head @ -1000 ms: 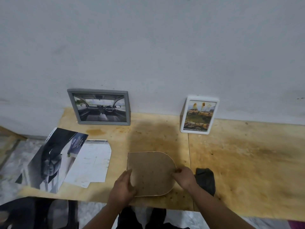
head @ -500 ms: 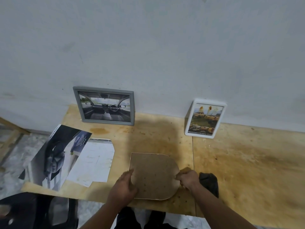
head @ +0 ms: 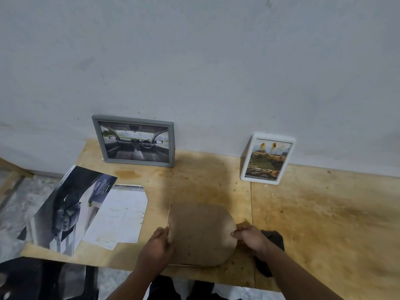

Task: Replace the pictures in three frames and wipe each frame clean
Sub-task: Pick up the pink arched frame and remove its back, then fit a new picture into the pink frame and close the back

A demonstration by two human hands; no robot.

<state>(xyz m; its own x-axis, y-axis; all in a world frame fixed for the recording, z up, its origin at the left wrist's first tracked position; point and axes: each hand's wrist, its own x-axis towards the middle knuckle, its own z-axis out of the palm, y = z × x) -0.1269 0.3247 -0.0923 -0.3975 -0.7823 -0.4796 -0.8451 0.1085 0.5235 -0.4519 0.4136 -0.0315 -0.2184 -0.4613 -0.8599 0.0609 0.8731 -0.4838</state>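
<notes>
Left hand (head: 156, 247) now sits higher along the straight left edge of the brown backing board (head: 201, 234), thumb hooked over that edge; earlier its fingers lay flatter at the board's lower left corner. Right hand (head: 251, 237) has curled tighter, pinching the board's rounded right edge. Board itself barely shifted, perhaps slightly lifted at the left edge.

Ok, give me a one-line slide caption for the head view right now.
Both hands, left and right, grip the brown backing board on the plywood table; two framed car pictures lean against the wall.
</notes>
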